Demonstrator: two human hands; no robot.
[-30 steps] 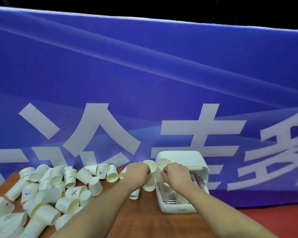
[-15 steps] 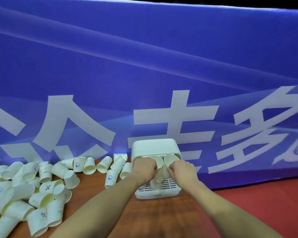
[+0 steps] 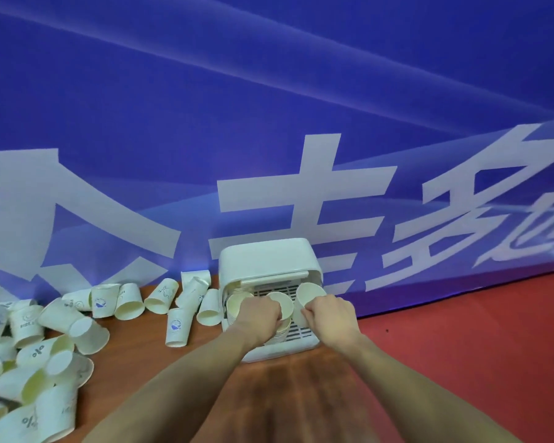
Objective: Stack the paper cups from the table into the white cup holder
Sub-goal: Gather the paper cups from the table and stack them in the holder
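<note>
While a second ago my hands were just reaching the holder (image 3: 269,263) mouth with a cup each, both are now inside its front opening. My left hand (image 3: 259,314) is curled round the middle cup (image 3: 282,303), which sits on a nested stack (image 3: 280,334) rising off the slotted tray. My right hand (image 3: 331,314) pinches the right cup (image 3: 309,294) by its wall, mouth toward me, tilted, not yet seated as far as I can tell. A third cup (image 3: 235,305) shows at the left of the holder, just beside my left hand.

Meaning: the stacks in the holder are growing and this pair is nearly in; I judge letting go is next, then back to the pile.

Plenty left: loose cups (image 3: 55,346) lie tumbled on their sides over the left of the table (image 3: 301,394), a few more near the holder's left wall. The table is brown wood, the holder at its far edge against a blue banner (image 3: 269,123) with big white characters. Red floor (image 3: 461,346) to the right. Nothing else of the room shows.
</note>
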